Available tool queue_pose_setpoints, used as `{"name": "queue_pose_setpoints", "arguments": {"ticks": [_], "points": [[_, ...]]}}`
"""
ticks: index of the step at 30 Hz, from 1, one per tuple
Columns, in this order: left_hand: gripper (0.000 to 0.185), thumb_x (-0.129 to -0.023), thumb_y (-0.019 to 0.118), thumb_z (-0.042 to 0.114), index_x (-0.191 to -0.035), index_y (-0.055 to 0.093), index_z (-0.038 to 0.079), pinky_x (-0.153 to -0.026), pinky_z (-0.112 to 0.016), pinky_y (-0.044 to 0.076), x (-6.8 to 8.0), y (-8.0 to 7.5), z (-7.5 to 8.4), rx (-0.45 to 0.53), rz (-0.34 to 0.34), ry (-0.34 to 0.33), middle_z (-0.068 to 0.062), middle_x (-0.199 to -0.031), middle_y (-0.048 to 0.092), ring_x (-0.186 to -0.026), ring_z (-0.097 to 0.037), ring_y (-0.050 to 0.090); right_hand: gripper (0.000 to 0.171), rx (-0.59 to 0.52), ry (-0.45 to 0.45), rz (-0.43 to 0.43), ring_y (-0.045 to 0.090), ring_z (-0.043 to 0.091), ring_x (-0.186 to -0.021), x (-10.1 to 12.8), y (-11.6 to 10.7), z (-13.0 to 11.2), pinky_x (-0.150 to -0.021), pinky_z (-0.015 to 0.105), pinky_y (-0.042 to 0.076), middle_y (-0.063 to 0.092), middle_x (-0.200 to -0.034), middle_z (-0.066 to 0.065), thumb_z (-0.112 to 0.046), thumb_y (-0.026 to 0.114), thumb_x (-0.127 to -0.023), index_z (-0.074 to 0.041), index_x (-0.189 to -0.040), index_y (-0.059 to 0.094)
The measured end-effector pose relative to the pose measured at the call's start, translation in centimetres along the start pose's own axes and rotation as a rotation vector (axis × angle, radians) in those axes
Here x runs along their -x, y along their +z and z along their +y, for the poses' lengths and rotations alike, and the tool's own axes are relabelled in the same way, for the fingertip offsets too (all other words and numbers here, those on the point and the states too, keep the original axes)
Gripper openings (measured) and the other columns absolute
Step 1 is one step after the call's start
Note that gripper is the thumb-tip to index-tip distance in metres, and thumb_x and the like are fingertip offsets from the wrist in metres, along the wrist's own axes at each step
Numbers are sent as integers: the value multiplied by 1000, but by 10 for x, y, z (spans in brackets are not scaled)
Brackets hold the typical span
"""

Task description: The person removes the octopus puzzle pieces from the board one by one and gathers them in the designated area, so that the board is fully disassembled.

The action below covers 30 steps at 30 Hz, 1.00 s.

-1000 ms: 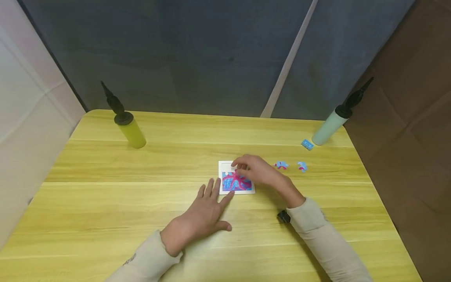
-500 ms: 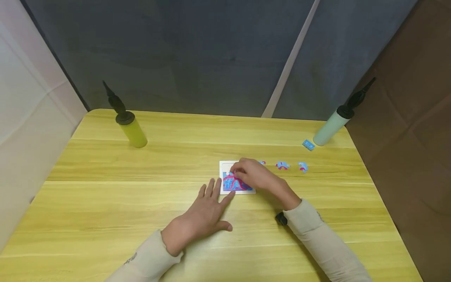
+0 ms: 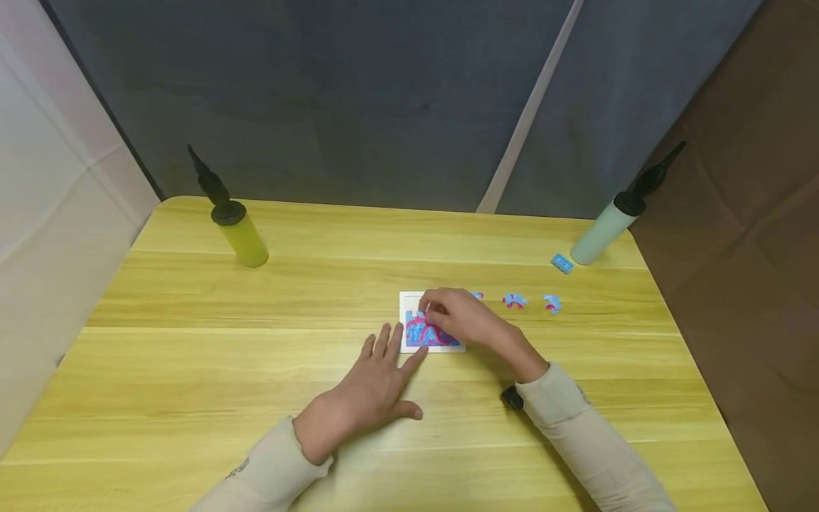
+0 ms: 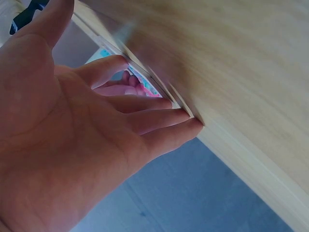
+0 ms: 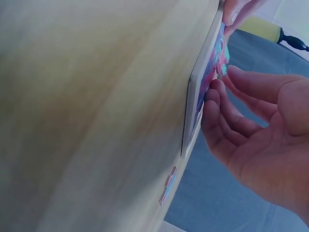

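Observation:
A small jigsaw puzzle with pink and blue printing lies in a white tray (image 3: 402,306); the tray's upper part shows bare white. My left hand (image 3: 371,384) lies spread with straight fingers, its fingertips at the tray's left and lower edges. Over the puzzle, my right hand (image 3: 463,314) bends down from the right. Between its thumb and fingers it pinches a pink and teal puzzle piece (image 5: 224,54), tilted up from the picture in the right wrist view. From above, the right fingers hide part of the puzzle.
Loose puzzle pieces (image 3: 514,301) lie in a row right of the tray. Behind them is a small blue block (image 3: 562,263). A yellow hand pump (image 3: 244,240) stands back left, a mint green hand pump (image 3: 601,232) back right. Dark cloth (image 3: 320,107) hangs behind the table.
My right hand has dipped and its fingertips have drawn together over the puzzle. One loose piece behind that hand has come into view. The left hand has stayed in place.

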<state>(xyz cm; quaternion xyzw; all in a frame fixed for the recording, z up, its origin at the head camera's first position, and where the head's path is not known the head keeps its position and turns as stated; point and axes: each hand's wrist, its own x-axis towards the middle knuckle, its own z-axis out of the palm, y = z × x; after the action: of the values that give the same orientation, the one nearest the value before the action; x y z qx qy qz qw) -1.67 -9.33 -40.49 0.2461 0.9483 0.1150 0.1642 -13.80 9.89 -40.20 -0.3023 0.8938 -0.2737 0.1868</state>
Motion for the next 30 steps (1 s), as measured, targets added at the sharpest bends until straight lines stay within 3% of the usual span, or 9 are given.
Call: {"name": "queue_pose_setpoints", "arguments": {"ticks": [11,20,30], "points": [[93,-89,71,61,-161,36,15,-125,-65,22,-3,-1,1,2,-2,8,-37,-167,13,-155,-55,16,5,-39,3,31,61,15,-85,2,-2,-1,-85,34,55,72,-95,-1,-16,63,-103,-15,-99,66],[93,-88,72,60,-161,36,15,-125,-66,22,0,0,1,24,0,-3,-38,-166,14,-156,-55,15,5,-70,3,60,60,14,-82,6,-15,-3,-79,30,54,71,-94,1,-16,62,-104,-13,-101,65],[93,-89,71,60,-162,36,16,-125,-65,23,0,0,1,9,2,-1,-37,-166,15,-156,-54,15,5,-129,31,129,61,17,-86,20,-34,10,-79,32,53,71,-95,3,-15,62,-104,-13,-101,65]]}}
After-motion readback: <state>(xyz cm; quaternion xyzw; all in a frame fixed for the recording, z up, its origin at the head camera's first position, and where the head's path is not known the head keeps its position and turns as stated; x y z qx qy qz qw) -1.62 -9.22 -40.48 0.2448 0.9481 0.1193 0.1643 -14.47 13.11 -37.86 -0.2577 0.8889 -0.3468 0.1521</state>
